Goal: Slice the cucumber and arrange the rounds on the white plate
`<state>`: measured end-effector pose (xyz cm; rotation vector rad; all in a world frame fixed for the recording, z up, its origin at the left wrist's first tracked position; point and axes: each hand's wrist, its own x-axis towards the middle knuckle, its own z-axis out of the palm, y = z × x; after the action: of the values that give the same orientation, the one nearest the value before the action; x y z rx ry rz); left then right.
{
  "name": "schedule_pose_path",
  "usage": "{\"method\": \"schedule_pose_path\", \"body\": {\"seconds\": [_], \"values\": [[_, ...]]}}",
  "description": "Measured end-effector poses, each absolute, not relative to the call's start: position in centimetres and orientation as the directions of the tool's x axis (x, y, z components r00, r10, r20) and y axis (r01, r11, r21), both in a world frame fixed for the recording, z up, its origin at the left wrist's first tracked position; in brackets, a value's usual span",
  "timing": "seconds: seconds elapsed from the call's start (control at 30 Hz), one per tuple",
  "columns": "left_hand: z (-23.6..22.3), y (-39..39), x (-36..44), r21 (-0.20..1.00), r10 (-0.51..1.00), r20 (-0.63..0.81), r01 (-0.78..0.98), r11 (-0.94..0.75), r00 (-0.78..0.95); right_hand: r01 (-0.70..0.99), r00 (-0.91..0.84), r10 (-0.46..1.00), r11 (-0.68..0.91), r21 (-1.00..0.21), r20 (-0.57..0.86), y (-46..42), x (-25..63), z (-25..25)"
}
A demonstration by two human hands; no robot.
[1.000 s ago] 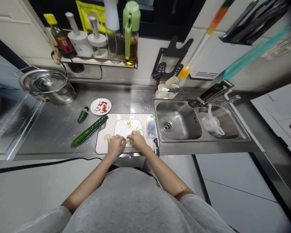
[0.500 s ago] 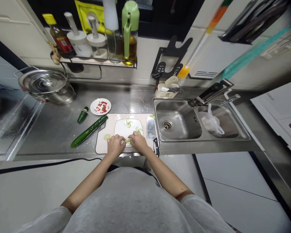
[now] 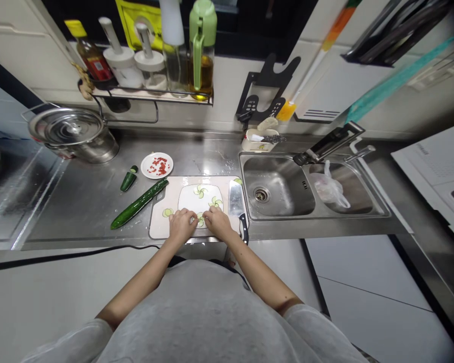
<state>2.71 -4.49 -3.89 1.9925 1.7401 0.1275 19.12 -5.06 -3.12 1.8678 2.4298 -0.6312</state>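
My left hand (image 3: 181, 225) and my right hand (image 3: 218, 222) rest side by side at the near edge of a white plate (image 3: 189, 200), fingertips pinched together on a small cluster of cucumber slices (image 3: 200, 220). The plate lies on a pale cutting board (image 3: 159, 226). Two flower-shaped groups of cucumber slices (image 3: 200, 190) lie farther back on the plate. A single slice (image 3: 167, 213) sits on the board left of my left hand. A cleaver (image 3: 236, 201) lies on the board's right side, next to my right hand.
A long cucumber (image 3: 138, 203) and a cut end piece (image 3: 128, 179) lie left of the board. A small dish of red bits (image 3: 157, 165) stands behind. A steel pot (image 3: 72, 133) is far left, a double sink (image 3: 280, 191) right, a bottle rack (image 3: 151, 93) on the wall.
Both hands stay at the near cucumber cluster; the fingers have shifted only slightly. Nothing else has moved.
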Motion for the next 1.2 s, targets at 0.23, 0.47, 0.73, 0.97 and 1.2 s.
{"method": "schedule_pose_path", "body": {"seconds": [0.23,0.47,0.73,0.97,1.2], "values": [[-3.92,-4.57,2.61,0.417,0.956,-0.229,0.906,-0.075,0.184,0.929,-0.305,0.916,0.225,-0.293,-0.262,-4.95,19.35,-2.98],[-4.11,-4.60,2.61,0.412,0.956,-0.225,0.908,-0.080,0.186,0.923,-0.300,0.921,0.216,-0.319,-0.247,-4.83,19.12,-2.58],[-4.16,-4.71,2.60,0.397,0.959,-0.214,0.914,-0.089,0.186,0.906,-0.366,0.894,0.278,-0.318,-0.260,-5.23,18.78,-2.30],[-4.07,-4.78,2.54,0.396,0.957,-0.219,0.914,-0.091,0.190,0.910,-0.367,0.892,0.286,-0.300,-0.264,-5.36,19.14,-2.63],[-4.14,-4.71,2.49,0.392,0.958,-0.217,0.916,-0.088,0.185,0.909,-0.364,0.893,0.278,-0.311,-0.265,-5.28,19.14,-2.67]]}}
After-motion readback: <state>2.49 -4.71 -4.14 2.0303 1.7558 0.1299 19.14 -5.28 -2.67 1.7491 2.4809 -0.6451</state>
